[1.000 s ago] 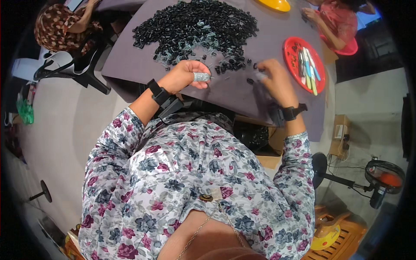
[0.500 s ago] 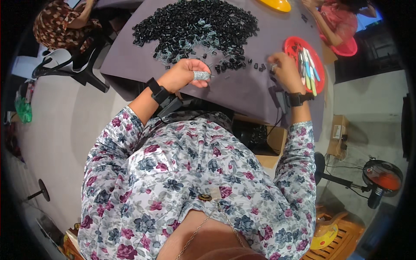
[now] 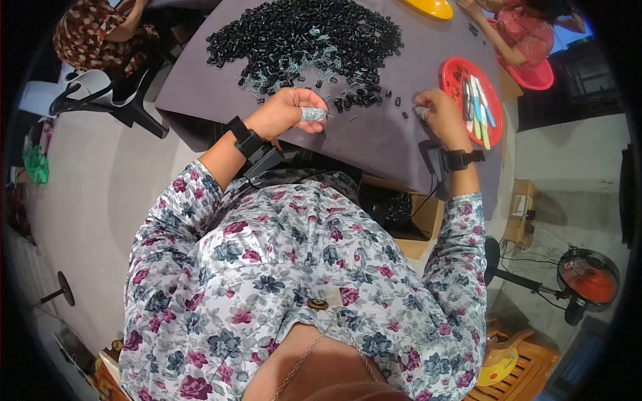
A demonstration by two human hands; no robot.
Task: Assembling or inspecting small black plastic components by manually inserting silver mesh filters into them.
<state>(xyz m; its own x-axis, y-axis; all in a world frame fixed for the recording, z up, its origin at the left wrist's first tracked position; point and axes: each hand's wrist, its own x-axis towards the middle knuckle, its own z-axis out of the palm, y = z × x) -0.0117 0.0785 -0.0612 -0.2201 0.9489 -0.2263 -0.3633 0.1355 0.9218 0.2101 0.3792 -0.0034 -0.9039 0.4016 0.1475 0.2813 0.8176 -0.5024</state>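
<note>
Nearest is the wearer's own floral shirt (image 3: 281, 287), with a black strap on each wrist. Beyond it, the left hand (image 3: 304, 113) hovers just on the near side of the pile (image 3: 294, 40) of small black pieces. Its fingers curl loosely inward around a silvery wrap (image 3: 312, 115), perhaps on the thumb, and a thin tip pokes out past the wrap. I cannot tell what that tip belongs to, or how firmly it is pinched. If the hold is weak, a small part could slip from it; if the tip is sharp (too small to judge), a finger could be pricked.

The right hand (image 3: 438, 113) is to the right of the pile, fingers bent toward the palm with the knuckles up. Whether they close on anything cannot be made out. A few loose black pieces (image 3: 405, 115) lie between it and the pile, so a careless sweep of the wrist could scatter them toward the table's near edge. Farther right of the pile sits a red tray (image 3: 488, 83) with long-handled tools (image 3: 479, 107); since the right hand is right beside it, a bump could nudge them.

Pale clear slivers (image 3: 321, 57) mix into the pile's near part, where they could be picked up by mistake. Past its far right is a yellow dish (image 3: 431, 8).
</note>
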